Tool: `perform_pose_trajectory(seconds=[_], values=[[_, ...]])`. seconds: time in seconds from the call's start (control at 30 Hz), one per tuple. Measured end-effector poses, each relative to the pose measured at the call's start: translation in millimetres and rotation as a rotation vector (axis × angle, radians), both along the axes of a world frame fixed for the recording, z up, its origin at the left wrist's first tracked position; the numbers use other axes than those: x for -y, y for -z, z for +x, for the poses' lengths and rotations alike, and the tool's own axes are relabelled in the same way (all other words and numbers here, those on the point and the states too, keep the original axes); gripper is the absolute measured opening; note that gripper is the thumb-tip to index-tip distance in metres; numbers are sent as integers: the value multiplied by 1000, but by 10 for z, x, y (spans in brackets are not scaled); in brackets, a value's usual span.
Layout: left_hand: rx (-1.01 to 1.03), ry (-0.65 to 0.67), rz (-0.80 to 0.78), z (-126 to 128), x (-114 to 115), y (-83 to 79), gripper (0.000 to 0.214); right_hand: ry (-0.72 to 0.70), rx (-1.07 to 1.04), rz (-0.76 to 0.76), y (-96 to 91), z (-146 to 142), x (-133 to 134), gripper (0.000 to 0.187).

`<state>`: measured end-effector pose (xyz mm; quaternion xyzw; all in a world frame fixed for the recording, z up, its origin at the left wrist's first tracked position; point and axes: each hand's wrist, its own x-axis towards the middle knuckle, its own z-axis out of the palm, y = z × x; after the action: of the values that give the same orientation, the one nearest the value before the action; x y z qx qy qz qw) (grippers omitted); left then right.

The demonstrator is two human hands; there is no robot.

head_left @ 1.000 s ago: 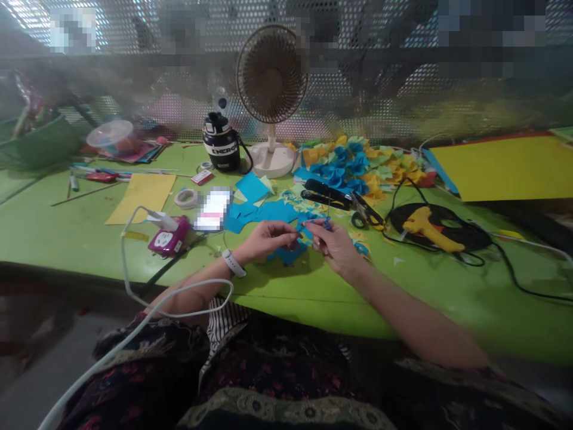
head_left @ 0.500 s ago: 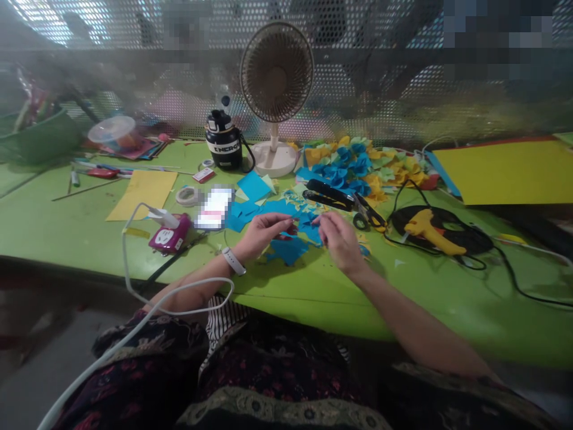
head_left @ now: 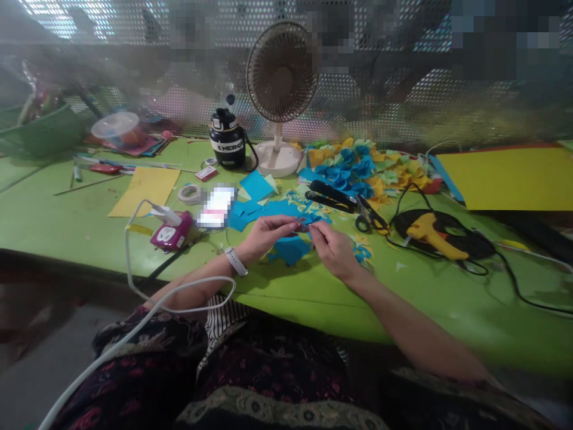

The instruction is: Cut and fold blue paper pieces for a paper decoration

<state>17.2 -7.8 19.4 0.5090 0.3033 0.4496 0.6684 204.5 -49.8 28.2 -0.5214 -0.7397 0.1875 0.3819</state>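
Left hand: the left hand (head_left: 268, 235) is narrowly pinched, thumb and fingers closed on a small pinched piece (head_left: 303, 226), too small to tell exactly; a white watch band (head_left: 236, 261) circles the wrist.
Right hand: the right hand (head_left: 333, 251) is also narrowly pinched, its fingertips (head_left: 311, 230) meeting the same piece, wrist angled in from the right.
Under the hands: blue paper scraps (head_left: 290, 251) lie on the green table (head_left: 67, 233); a magenta charger (head_left: 171, 235) with a white cable (head_left: 133, 263) sits left; its logo is unreadable.
Mid-table: black-handled scissors (head_left: 369, 218); a yellow glue gun (head_left: 430, 237); a blurred phone (head_left: 218, 207).
Writing: the black flask (head_left: 227, 140) reads "ENERG", its last letter unclear.
Containers: a clear lidded tub (head_left: 116, 128); a green basket (head_left: 40, 132), contents unclear.
Far: a pile of blue and yellow paper flowers (head_left: 353, 167); a cream desk fan (head_left: 281, 74).
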Motion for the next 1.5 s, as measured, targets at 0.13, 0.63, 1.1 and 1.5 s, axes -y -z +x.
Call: perform_pose_trajectory(seconds=[0.13,0.63,1.1,1.5], values=[[-13,-30,52,-1,7,4,29,-16,-24,-1,-9,-7,10,34],[-28,-110,105,8,18,9,24,-121,-60,-65,-61,-2,35,30],[4,-49,68,9,4,16,27,-152,-107,-87,-81,2,20,25],[14,-54,120,3,-20,53,20,-155,-75,-92,-68,-5,28,24]])
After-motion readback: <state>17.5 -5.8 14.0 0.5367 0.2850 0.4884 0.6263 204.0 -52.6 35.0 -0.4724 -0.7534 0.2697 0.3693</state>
